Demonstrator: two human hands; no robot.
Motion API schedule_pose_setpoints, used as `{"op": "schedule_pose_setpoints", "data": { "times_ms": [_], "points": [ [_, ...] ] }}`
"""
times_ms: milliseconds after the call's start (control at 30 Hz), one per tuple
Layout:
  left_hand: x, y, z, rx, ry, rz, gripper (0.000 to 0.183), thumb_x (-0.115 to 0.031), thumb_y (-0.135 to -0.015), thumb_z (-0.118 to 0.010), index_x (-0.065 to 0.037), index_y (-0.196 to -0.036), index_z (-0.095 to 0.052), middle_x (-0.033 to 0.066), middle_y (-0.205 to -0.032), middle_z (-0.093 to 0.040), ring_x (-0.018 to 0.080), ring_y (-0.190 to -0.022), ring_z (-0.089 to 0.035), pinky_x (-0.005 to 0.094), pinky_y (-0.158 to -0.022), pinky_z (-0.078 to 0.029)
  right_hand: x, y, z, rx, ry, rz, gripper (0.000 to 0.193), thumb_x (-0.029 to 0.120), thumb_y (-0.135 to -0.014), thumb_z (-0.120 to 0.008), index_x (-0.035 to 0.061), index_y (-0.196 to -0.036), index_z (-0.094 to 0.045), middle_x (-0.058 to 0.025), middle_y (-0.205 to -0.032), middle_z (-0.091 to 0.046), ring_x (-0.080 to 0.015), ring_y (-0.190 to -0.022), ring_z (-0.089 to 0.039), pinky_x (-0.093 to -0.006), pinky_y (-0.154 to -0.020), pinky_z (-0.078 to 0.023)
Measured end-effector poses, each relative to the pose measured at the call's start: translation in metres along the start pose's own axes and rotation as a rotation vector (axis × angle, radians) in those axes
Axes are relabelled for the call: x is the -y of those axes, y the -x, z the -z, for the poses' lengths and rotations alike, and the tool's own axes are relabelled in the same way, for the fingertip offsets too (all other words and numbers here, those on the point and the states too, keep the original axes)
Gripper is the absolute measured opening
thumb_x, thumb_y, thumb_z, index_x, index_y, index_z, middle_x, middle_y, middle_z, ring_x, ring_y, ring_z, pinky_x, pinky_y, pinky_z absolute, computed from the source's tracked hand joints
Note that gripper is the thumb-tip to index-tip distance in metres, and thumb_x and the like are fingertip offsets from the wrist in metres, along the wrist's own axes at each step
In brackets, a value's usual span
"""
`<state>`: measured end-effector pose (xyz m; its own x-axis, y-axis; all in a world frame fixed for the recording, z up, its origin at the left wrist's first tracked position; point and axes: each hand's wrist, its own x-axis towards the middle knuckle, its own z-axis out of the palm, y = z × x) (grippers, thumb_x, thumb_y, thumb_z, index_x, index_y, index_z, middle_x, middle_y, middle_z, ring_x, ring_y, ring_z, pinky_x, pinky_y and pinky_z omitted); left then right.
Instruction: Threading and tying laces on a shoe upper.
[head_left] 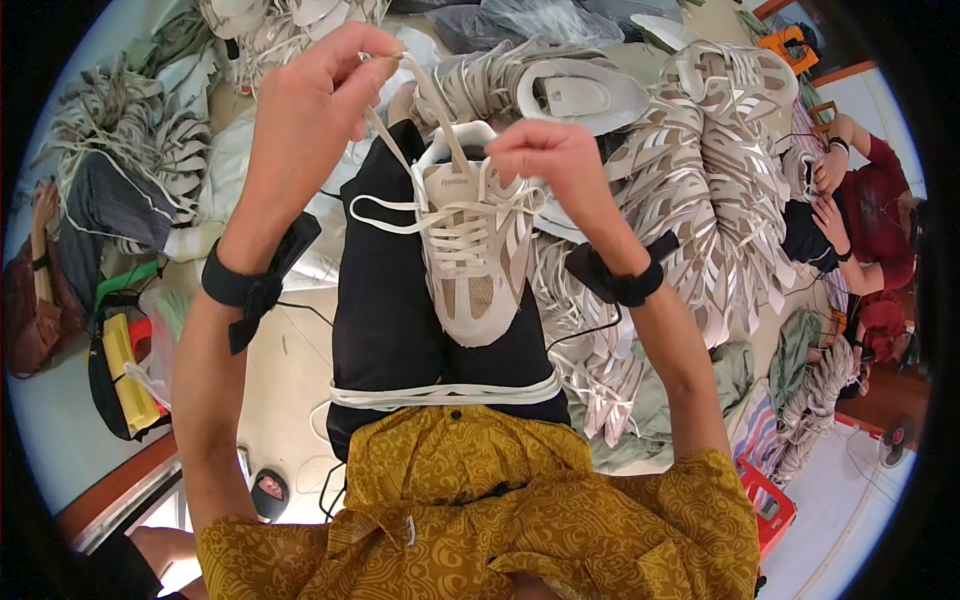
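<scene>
A beige and white sneaker (pixel 477 290) lies on my lap, toe toward me, with white laces criss-crossed over its tongue. My left hand (pixel 325 100) is raised above and left of the shoe, its thumb and fingers pinched on a flat shoelace (pixel 437 108) that runs taut down to the tongue. Beside the collar's right edge, my right hand (pixel 555 165) is closed; whatever its fingertips hold is hidden. A loose white lace loop (pixel 385 215) sticks out on the shoe's left side. Several white laces (pixel 445 395) lie across my thighs.
Long rows of similar sneakers (pixel 700 200) are piled at the right, with more shoes (pixel 150 140) at the far left. A single shoe (pixel 575 95) lies ahead. Co-workers sit at both sides, one holding a shoe (pixel 800 172). A red crate (pixel 765 510) stands at lower right.
</scene>
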<state>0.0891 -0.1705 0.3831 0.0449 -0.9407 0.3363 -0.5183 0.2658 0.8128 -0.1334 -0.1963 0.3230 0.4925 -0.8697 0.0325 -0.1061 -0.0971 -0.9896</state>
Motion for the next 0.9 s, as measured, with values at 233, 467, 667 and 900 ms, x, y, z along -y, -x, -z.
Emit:
{"op": "schedule_pose_setpoints", "data": {
  "times_ms": [233,467,667,900],
  "points": [
    [-0.014,0.013,-0.014,0.054,-0.048,-0.177,0.012,-0.010,-0.083,-0.055,-0.006,-0.092,-0.062,-0.0022,-0.062,-0.052,0.0024,-0.049,-0.044,0.0167,-0.045,-0.035,0.009,-0.037,-0.023,0.342,0.160,0.107,0.030,0.011,-0.065,-0.069,0.0045,-0.094,-0.065,-0.0006,-0.076,-0.060,-0.0077,-0.067,-0.053,-0.0241,-0.060,-0.043],
    [-0.006,0.016,-0.007,0.028,-0.152,-0.259,0.013,-0.007,-0.081,-0.056,-0.007,-0.092,-0.062,-0.0007,-0.062,-0.056,0.0038,-0.052,-0.050,0.0184,-0.047,-0.038,-0.001,-0.041,-0.040,0.394,0.101,0.008,0.018,0.016,-0.070,-0.065,0.0021,-0.080,-0.068,-0.0030,-0.061,-0.060,-0.0083,-0.052,-0.048,-0.0223,-0.050,-0.039],
    [0.033,0.022,0.018,-0.096,-0.067,-0.021,0.010,-0.009,-0.081,-0.055,-0.007,-0.090,-0.060,0.0018,-0.063,-0.059,0.0073,-0.055,-0.057,0.0219,-0.049,-0.042,-0.029,-0.033,-0.015,0.133,-0.118,-0.095,0.016,0.015,-0.077,-0.061,-0.0008,-0.078,-0.065,-0.0021,-0.062,-0.058,-0.0063,-0.052,-0.048,-0.0197,-0.049,-0.036],
    [0.103,0.048,0.067,-0.093,-0.582,-0.068,0.013,-0.008,-0.083,-0.053,-0.005,-0.095,-0.057,0.0077,-0.067,-0.059,0.0113,-0.059,-0.059,0.0232,-0.054,-0.044,-0.030,-0.028,-0.016,0.054,-0.226,-0.080,0.022,0.014,-0.080,-0.056,-0.0060,-0.085,-0.062,-0.0061,-0.067,-0.059,-0.0089,-0.056,-0.051,-0.0198,-0.052,-0.038]
  ]
}}
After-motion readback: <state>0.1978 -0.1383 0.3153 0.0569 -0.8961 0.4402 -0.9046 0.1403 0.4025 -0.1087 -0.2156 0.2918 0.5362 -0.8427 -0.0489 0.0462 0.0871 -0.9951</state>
